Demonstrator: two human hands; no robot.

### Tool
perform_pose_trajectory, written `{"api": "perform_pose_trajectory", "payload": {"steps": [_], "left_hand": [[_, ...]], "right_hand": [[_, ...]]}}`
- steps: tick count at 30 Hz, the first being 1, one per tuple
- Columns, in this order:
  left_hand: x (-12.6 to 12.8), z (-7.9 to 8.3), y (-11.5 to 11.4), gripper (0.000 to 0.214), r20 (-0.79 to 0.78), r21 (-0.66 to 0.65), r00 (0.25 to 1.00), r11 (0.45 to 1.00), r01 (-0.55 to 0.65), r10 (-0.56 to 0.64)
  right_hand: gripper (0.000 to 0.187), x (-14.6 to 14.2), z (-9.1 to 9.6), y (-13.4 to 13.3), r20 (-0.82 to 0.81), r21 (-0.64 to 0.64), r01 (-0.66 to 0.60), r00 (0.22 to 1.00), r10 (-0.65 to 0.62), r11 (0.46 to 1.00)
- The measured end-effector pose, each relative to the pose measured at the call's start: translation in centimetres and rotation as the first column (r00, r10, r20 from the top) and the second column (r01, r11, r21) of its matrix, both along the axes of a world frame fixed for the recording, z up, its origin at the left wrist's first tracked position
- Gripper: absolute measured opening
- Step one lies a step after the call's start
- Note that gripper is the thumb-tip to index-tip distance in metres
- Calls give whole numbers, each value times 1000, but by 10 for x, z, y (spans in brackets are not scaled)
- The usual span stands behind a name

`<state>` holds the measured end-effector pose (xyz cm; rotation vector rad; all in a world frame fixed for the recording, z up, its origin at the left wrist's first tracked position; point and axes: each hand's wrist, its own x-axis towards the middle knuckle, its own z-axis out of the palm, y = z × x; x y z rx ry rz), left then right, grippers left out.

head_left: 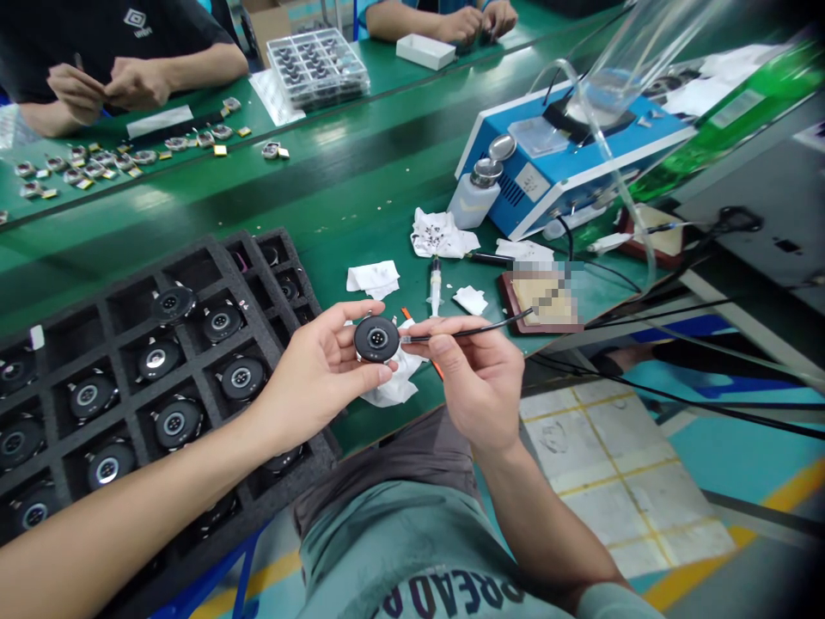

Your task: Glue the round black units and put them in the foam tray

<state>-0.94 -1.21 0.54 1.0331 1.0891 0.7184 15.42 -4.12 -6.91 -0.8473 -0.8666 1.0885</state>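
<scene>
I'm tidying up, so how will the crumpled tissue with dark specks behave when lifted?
The tissue will probably feel light and floppy, since it looks thin and creased. The dark specks lie on top, so some may spill if it tilts.

- Black disc: rim partly covered by the left hand.
- Black cable: far end lost in pixelation at the pad by the surface's near edge.
- Foam tray: left edge cut off; some compartments behind the left forearm.
- Specks on tissue: too small to identify.

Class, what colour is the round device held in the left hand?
The round device is mainly black, best seen in the head view.
</scene>
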Motion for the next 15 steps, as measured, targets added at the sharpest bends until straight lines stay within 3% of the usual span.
{"api": "perform_pose_trajectory", "payload": {"steps": [15], "left_hand": [[-2, -1, 0, 63, -26, 13, 999, 1000, 28, -28]], "right_hand": [[5, 1, 0, 0, -3, 18, -25, 1000, 25, 1000]]}}
